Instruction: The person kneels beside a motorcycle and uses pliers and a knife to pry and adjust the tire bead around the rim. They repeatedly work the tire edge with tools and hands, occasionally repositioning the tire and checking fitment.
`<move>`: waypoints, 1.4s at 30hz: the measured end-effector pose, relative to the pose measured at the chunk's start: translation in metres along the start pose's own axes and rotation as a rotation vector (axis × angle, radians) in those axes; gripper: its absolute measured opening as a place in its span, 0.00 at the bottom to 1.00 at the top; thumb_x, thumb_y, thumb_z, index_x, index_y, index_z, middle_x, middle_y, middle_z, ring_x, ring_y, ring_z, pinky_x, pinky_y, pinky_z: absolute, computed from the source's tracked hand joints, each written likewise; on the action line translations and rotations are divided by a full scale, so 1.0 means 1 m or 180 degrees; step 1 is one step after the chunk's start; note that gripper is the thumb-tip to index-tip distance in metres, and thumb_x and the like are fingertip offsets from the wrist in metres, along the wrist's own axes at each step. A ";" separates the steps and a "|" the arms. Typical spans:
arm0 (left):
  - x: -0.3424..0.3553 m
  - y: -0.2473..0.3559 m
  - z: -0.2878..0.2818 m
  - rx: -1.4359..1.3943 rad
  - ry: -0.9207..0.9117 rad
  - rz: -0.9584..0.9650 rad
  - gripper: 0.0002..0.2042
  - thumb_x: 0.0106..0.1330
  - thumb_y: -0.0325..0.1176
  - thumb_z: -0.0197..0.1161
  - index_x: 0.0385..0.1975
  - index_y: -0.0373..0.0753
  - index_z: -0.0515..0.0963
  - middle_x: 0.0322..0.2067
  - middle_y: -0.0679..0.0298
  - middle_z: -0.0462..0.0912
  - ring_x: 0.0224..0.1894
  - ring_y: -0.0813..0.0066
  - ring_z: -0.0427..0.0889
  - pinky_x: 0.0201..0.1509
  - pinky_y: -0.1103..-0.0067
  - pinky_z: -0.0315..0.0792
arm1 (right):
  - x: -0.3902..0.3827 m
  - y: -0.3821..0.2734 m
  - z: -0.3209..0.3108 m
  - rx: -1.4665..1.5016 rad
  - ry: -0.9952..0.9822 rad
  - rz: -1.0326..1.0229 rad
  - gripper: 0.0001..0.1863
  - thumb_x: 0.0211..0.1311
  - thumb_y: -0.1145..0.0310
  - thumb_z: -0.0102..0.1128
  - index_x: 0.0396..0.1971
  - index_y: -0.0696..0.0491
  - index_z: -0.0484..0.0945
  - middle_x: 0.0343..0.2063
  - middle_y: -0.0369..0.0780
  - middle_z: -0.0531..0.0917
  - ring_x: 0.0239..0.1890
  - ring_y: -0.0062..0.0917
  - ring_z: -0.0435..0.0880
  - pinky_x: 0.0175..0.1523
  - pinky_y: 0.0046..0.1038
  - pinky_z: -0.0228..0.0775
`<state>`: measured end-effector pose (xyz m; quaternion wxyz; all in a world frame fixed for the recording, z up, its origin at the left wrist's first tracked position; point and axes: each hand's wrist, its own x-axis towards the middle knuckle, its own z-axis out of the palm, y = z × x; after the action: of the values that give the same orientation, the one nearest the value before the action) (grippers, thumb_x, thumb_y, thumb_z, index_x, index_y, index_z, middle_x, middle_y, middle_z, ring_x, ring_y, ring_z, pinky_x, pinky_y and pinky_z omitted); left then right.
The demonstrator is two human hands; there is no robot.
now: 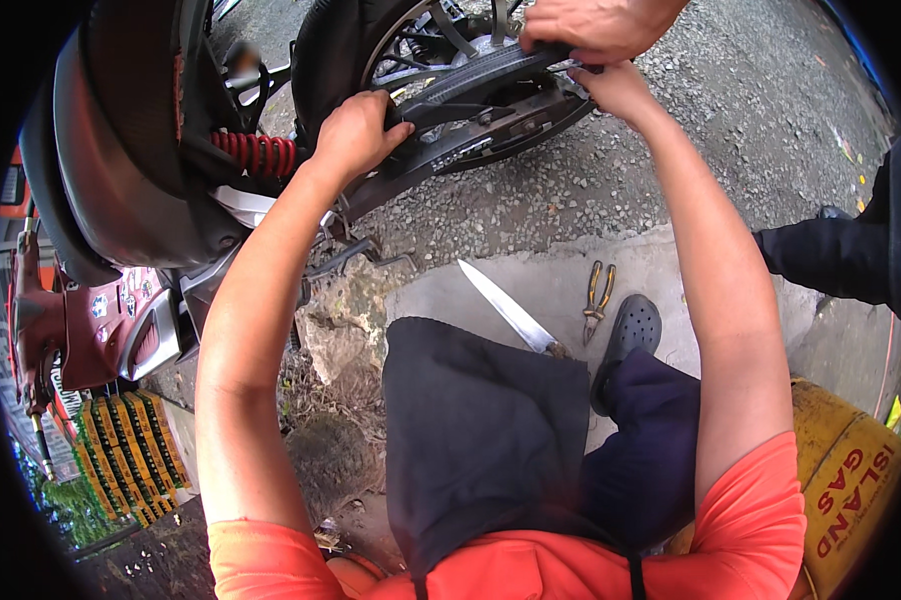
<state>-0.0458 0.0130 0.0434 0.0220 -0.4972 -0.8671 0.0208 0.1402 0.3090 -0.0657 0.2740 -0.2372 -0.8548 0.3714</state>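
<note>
A black chain guard [491, 80] runs along the motorcycle's rear wheel [346, 50], above the swingarm [516, 125]. My left hand [356, 135] is closed round its front end, thumb on the near side. At the back end, the fingers of my right hand [616, 90] are closed on the guard's tip; part of them is hidden. Another person's hand [606, 25] reaches in from the top and grips the guard just above my right hand. On the concrete below lie a knife [511, 308] with a long blade and yellow-handled pliers [598, 300].
The motorcycle's seat [136, 140] and red shock spring [254, 152] are at left. A yellow gas cylinder [846, 480] stands at lower right. Another person's dark-clothed leg [836, 260] is at right. Gravel [731, 130] meets a concrete slab [431, 300] in front of me.
</note>
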 end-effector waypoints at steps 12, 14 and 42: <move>0.004 0.004 -0.001 -0.0004 -0.0042 -0.0101 0.19 0.59 0.45 0.71 0.37 0.33 0.80 0.39 0.50 0.84 0.46 0.48 0.84 0.50 0.59 0.77 | -0.001 0.005 -0.009 0.0072 -0.0809 0.0876 0.22 0.59 0.55 0.69 0.37 0.63 0.83 0.27 0.47 0.86 0.29 0.34 0.86 0.37 0.35 0.76; -0.001 -0.006 0.000 -0.0064 -0.0109 0.0016 0.19 0.59 0.42 0.72 0.39 0.32 0.80 0.40 0.49 0.84 0.47 0.48 0.83 0.51 0.60 0.77 | -0.003 -0.008 -0.009 0.0174 -0.1043 0.1029 0.23 0.58 0.54 0.70 0.38 0.63 0.83 0.31 0.49 0.87 0.36 0.39 0.87 0.43 0.37 0.76; -0.003 -0.001 -0.002 -0.0092 -0.0057 -0.0207 0.24 0.59 0.45 0.73 0.49 0.35 0.81 0.45 0.48 0.85 0.51 0.48 0.82 0.56 0.62 0.75 | 0.005 -0.043 0.050 0.2939 0.0245 0.1966 0.16 0.57 0.61 0.77 0.31 0.57 0.80 0.25 0.33 0.78 0.25 0.16 0.75 0.29 0.22 0.76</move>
<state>-0.0448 0.0098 0.0457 0.0077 -0.4688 -0.8832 0.0120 0.0959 0.2603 -0.0605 0.2590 -0.3454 -0.4834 0.7615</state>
